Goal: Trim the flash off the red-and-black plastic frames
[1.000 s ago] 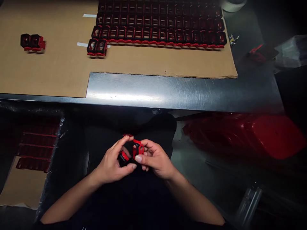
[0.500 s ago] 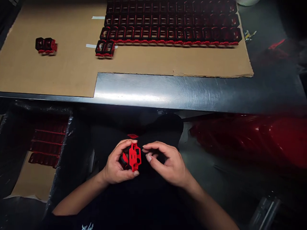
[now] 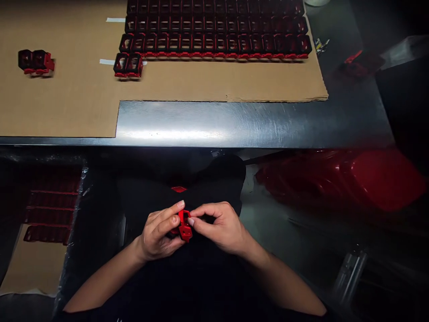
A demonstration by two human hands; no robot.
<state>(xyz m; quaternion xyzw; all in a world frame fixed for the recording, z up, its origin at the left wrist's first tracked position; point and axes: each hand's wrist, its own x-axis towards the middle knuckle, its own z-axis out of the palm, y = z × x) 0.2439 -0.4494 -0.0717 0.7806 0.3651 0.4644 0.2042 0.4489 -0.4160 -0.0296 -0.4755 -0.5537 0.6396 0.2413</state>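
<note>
Over my lap, below the table edge, both hands meet on a small red plastic part (image 3: 184,225). My left hand (image 3: 159,232) wraps round it from the left, thumb and forefinger closed on it. My right hand (image 3: 219,226) pinches its right side with curled fingers. A darker piece under the red part is mostly hidden by my left fingers. Another small red piece (image 3: 178,189) lies on the dark cloth just beyond my hands.
On the steel table (image 3: 234,125) lies a cardboard sheet (image 3: 67,98) with rows of several red-and-black parts (image 3: 214,31), a pair (image 3: 128,65) at the front row and another pair (image 3: 35,61) far left. Red stacked parts (image 3: 50,208) sit lower left; a red container (image 3: 351,179) at right.
My right hand, apart half a second ago, has closed back onto the red part. The part has turned and now shows less of its face. The view shifted slightly.
</note>
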